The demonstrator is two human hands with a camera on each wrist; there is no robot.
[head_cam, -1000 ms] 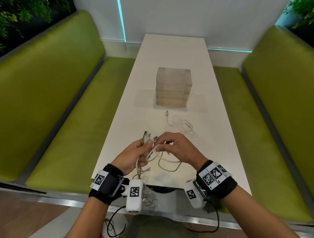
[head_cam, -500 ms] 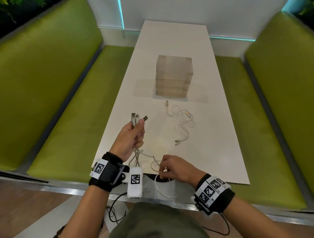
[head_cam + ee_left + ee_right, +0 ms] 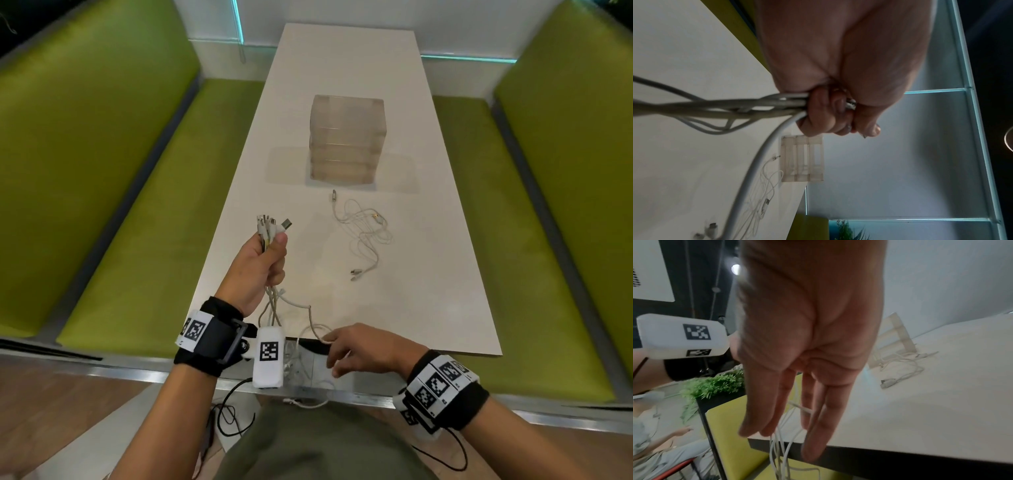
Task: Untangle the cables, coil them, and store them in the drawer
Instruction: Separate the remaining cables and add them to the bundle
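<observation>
My left hand (image 3: pixel 269 255) is raised over the table's near left and grips a bundle of white cables (image 3: pixel 274 228), with several connector ends sticking up above the fist. In the left wrist view the fingers (image 3: pixel 822 113) curl tightly round the strands (image 3: pixel 735 105). The strands hang down past the table's front edge. My right hand (image 3: pixel 346 349) is there with straight fingers (image 3: pixel 813 426), and the hanging strands (image 3: pixel 781 449) run between and behind them. Another thin white cable (image 3: pixel 364 233) lies loose on the table. A translucent drawer unit (image 3: pixel 346 137) stands behind it, drawers closed.
The long white table (image 3: pixel 445 291) runs away from me between two green benches (image 3: pixel 144 205). The loose cable (image 3: pixel 900 368) lies near the drawer unit (image 3: pixel 898 335). A black wire (image 3: pixel 236 411) dangles from my wrist device, below the table edge.
My hands have parted. The left lifted the connector ends up and forward. The right slid back down the strands to the table's front edge, and its fingers straightened.
</observation>
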